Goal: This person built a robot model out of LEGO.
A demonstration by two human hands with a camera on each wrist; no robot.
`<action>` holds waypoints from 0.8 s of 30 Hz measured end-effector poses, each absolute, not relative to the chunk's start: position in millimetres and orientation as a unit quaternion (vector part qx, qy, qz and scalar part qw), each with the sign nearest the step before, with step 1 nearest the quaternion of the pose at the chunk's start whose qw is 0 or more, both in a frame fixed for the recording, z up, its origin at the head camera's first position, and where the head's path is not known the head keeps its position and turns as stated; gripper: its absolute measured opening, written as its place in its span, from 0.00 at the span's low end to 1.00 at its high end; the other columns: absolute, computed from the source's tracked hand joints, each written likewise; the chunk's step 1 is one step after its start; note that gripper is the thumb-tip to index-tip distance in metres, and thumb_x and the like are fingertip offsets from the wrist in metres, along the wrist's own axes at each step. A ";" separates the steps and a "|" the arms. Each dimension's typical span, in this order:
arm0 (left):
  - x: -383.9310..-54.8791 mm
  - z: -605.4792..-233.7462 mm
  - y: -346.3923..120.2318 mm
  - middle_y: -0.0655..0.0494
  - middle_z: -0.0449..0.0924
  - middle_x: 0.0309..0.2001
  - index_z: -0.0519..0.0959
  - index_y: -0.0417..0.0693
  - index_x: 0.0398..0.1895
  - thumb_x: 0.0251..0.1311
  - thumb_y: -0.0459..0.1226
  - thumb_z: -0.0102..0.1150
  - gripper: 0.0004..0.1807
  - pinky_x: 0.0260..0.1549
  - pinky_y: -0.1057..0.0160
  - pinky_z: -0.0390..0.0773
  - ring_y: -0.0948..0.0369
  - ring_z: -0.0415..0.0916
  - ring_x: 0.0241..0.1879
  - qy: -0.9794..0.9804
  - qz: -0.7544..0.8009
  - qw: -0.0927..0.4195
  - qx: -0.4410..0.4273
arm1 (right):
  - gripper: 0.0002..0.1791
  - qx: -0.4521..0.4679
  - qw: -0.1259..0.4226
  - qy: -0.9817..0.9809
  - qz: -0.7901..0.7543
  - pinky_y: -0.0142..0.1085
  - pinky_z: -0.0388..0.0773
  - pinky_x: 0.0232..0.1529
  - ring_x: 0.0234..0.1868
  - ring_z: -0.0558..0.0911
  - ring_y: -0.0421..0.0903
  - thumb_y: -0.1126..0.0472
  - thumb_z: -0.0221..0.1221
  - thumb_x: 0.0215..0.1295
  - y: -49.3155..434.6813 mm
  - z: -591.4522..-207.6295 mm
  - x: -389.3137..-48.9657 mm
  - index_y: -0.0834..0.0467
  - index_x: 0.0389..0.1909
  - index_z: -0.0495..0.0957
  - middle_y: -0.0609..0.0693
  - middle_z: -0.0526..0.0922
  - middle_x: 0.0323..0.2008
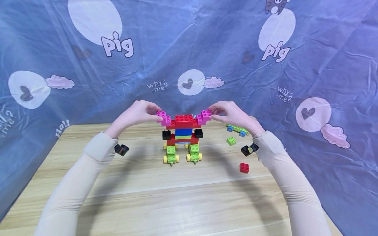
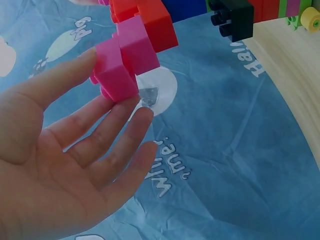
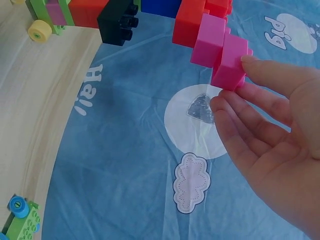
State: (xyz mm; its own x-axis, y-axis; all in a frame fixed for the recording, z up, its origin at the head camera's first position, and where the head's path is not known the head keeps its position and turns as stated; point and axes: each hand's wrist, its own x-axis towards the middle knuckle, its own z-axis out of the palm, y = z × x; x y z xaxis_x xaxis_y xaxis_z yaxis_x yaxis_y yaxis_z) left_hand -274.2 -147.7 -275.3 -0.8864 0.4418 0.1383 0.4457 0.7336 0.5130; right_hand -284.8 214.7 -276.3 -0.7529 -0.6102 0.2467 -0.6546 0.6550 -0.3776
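A figure of toy building bricks stands upright on the table, with red, blue and black bricks in its body and green wheeled bases with yellow wheels beneath. Stepped pink bricks stick out at both upper sides. My left hand pinches the outer left pink brick between thumb and fingers. On the other side my right hand pinches the outer right pink brick in the same way. Black bricks jut from the figure's sides below the hands.
To the right on the wooden table lie a loose red brick, a small green brick and a green wheeled base with blue wheels, partly behind my right forearm. A blue patterned cloth hangs behind the table.
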 end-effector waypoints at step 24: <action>-269.8 -277.5 -154.3 0.43 0.85 0.52 0.81 0.41 0.56 0.59 0.46 0.68 0.26 0.56 0.47 0.80 0.48 0.83 0.52 -0.927 -0.303 -0.013 -0.222 | 0.19 0.302 0.069 -0.912 0.269 0.49 0.83 0.53 0.49 0.85 0.51 0.60 0.63 0.66 254.0 -317.3 -258.9 0.61 0.56 0.79 0.57 0.85 0.51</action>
State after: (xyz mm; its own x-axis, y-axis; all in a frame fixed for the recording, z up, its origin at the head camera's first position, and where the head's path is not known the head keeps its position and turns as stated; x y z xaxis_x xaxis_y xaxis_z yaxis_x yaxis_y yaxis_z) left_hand -269.8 -154.3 -277.5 -0.9014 0.4188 0.1095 0.4026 0.7182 0.5676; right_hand -258.9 254.0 -317.3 -0.8083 -0.5134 0.2880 -0.5876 0.6733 -0.4488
